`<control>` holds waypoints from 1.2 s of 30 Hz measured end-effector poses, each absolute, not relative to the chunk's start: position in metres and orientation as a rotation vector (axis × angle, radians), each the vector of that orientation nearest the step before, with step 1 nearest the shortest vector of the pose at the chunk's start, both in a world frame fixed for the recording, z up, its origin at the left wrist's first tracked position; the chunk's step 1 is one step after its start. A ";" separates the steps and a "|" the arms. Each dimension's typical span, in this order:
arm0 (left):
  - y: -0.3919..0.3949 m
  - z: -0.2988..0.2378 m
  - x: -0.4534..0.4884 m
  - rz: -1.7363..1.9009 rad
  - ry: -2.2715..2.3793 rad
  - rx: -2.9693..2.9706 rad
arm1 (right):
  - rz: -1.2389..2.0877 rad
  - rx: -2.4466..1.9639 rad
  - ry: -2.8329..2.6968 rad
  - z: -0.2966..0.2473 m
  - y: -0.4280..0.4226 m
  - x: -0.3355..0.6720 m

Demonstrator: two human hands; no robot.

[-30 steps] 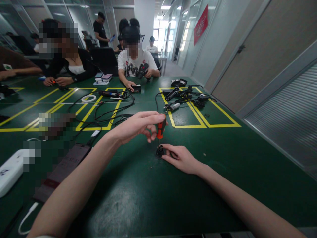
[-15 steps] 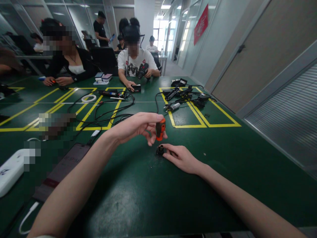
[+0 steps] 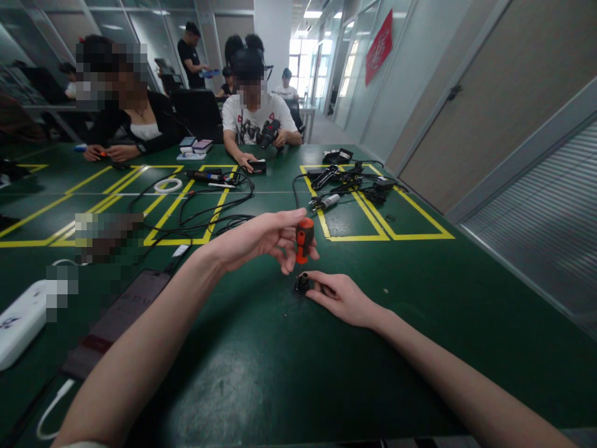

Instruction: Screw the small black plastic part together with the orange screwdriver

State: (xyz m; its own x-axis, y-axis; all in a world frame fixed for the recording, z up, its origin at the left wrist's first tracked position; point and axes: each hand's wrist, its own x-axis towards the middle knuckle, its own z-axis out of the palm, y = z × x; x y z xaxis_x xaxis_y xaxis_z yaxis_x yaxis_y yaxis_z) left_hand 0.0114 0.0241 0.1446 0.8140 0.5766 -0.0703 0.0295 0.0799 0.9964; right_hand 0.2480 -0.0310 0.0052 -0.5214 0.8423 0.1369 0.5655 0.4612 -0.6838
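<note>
Head | left hand (image 3: 259, 236) half-curled, loosely gripping orange-black screwdriver (image 3: 305, 239), upright above small black fitting (image 3: 302, 286) | right hand (image 3: 344, 300) pinching fitting on green table (image 3: 298, 379) | advise: brace fitting flat, screwdriver vertical, turn lightly

One left grip (image 3: 263, 231) and one right grip (image 3: 342, 298), two in all; one screwdriver (image 3: 305, 239); one small black part (image 3: 302, 284); one green surface (image 3: 401, 373); one white ring (image 3: 157, 186); one dark phone (image 3: 133, 298); one white power strip (image 3: 18, 323); one red banner (image 3: 379, 46); two people seated across, one in black (image 3: 158, 121), one in white (image 3: 261, 112); black cables (image 3: 374, 194) too tangled to count.
</note>
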 end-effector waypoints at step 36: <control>0.025 0.140 0.016 0.510 0.595 1.395 | 0.806 -1.200 -2.268 0.007 -0.032 0.247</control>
State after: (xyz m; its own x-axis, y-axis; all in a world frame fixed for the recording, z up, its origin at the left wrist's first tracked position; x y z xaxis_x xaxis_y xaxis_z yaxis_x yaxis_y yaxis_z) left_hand 0.0156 0.0250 0.1402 0.7528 0.6526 -0.0857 0.0151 0.1130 0.9935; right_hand 0.2469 -0.0316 0.0073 -0.5213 0.8457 0.1144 0.5837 0.4511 -0.6751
